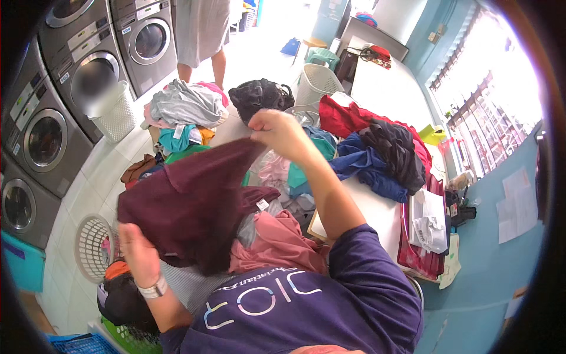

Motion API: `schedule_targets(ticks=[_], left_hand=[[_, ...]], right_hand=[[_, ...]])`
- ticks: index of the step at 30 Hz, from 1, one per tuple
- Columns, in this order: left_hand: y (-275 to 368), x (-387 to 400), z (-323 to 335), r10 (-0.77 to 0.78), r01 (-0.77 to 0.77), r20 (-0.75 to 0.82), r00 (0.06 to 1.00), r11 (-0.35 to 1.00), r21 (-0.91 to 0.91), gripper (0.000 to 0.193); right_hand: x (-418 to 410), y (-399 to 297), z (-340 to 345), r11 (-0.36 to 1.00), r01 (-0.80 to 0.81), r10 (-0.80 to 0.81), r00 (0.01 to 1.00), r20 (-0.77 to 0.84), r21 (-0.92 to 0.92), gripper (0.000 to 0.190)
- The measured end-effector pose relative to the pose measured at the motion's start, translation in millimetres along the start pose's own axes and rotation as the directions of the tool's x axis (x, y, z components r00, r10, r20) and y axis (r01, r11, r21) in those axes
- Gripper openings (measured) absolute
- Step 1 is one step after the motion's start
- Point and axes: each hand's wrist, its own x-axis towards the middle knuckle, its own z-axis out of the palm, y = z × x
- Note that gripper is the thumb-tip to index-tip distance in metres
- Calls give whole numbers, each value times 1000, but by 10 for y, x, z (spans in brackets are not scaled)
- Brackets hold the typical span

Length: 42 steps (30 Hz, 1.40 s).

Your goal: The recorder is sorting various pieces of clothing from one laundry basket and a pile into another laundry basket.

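A maroon knitted or cloth garment [190, 190] hangs spread in front of me. My right hand [276, 130] pinches its upper right corner, raised above the pile. My left hand [140, 254] is at the garment's lower left edge with straightened fingers; whether it grips the cloth is hidden. On my lap lie a dusty pink garment [278, 243] and a grey striped cloth [188, 281]. A white tag [262, 204] shows at a fold of maroon cloth. Just beyond are pale pink lacy cloth [272, 170] and teal cloth [323, 148].
Clothes piles surround me: grey [188, 104], black [261, 95], and blue [365, 161] on the white table [382, 86]. White laundry baskets [116, 117] stand about; one [95, 248] is near my left. Stacked front-loading machines [44, 139] line the left. A person [203, 35] stands ahead.
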Motion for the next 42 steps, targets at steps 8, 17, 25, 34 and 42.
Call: schedule_targets(ticks=[8,17,25,34,42], left_hand=[[178,-273,546,-69,421,797,600,875,-241,98],[118,-284,559,-42,204,736,675,970,-133,78],[195,-287,601,-195,194,605,772,979,67,25],[166,-349,468,-137,69,655,743,989,129,24],[232,-339,413,-132,-437,827,546,797,416,16]], right_hand=[[-501,-696,675,856,215,-468,706,531,469,79],[-526,-771,772,889,276,-399,859,320,365,42],[-483,-755,547,883,458,-470,859,204,106,31],[-545,-757,492,860,499,-489,743,457,109,18],[-239,-682,-346,853,420,-522,704,-481,-311,29]])
